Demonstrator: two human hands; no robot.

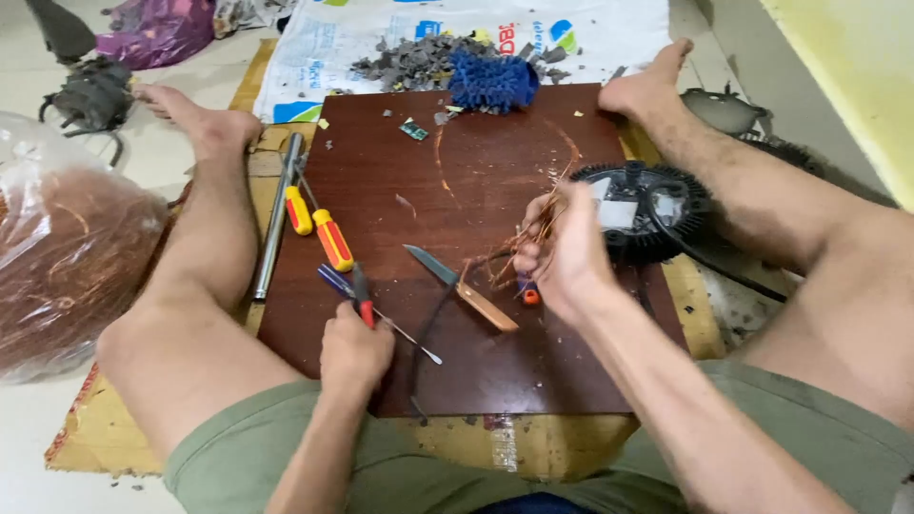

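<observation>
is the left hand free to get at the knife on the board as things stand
Probably not at once: the left hand is closed around a red-handled tool. The knife lies bare on the board just beside it, with nothing in between, so the path looks open.

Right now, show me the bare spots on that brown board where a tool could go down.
Free: the board's near strip below the knife, and its middle between the orange screwdrivers and right hand. Crowded: around the left hand, the copper wire, and the grey scraps by the blue brush.

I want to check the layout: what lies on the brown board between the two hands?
Head view: between left hand and right hand lies a wooden-handled knife on the board.
</observation>
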